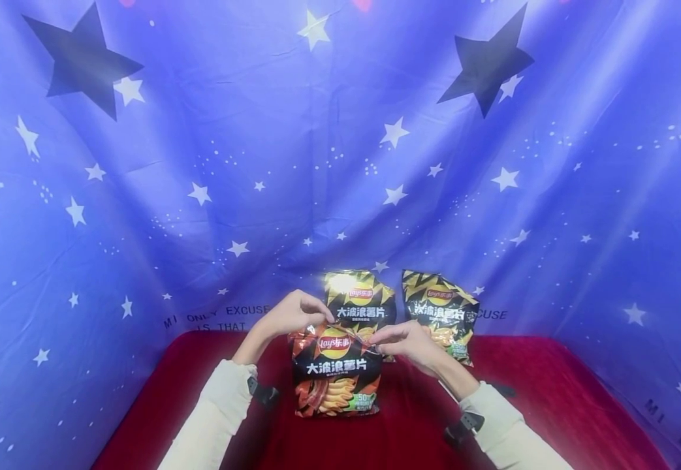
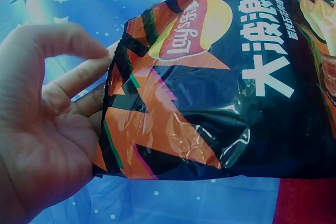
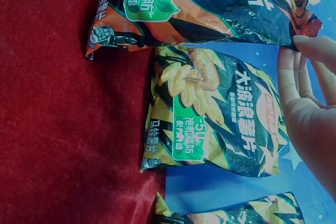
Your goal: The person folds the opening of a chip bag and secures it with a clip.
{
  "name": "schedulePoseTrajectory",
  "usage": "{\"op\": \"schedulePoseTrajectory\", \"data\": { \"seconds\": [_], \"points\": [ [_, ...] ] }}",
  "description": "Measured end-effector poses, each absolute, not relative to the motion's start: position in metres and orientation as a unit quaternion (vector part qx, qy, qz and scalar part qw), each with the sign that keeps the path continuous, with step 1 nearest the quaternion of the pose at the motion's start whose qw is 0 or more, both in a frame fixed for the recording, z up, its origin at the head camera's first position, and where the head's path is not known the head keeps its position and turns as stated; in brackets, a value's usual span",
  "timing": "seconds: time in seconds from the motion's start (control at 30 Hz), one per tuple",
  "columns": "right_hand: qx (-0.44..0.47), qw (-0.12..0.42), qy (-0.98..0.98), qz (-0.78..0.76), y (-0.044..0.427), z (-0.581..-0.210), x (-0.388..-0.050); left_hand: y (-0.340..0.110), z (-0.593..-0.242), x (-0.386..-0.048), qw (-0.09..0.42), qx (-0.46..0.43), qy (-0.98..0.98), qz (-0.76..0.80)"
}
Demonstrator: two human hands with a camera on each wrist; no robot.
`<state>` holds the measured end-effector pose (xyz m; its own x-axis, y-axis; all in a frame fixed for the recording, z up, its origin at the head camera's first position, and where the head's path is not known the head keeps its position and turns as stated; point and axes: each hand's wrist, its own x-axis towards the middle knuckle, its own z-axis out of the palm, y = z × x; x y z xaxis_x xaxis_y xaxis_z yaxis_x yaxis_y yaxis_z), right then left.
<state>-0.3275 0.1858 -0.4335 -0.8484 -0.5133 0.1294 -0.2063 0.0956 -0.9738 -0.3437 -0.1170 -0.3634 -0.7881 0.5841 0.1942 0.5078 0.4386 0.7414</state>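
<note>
The right hand [image 3: 315,119] pinched an orange bag [image 3: 205,17] by its corner; a yellow bag [image 3: 212,114] stood on red cloth [image 3: 47,119], another nearby.

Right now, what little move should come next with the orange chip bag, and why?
I'd maybe settle the orange chip bag squarely on the red cloth before letting go: the left grip and right grip both hold its top edge, and two yellow bags stand behind it.

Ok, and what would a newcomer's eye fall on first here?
Probably the orange bag, its top pinched by the left hand and right hand. Behind it sits one yellow bag, with another further right. Above, the starry blue backdrop fills the head view.
</note>
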Motion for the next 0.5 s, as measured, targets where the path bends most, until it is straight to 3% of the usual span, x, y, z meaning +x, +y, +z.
{"op": "schedulePoseTrajectory", "data": {
  "seconds": [0.5],
  "points": [
    [-0.251,0.11,0.763,-0.585,0.1854,-0.426,-0.3239,-0.1102,-0.3633,-0.3413,0.047,0.265,0.876,0.4]
  ]
}}
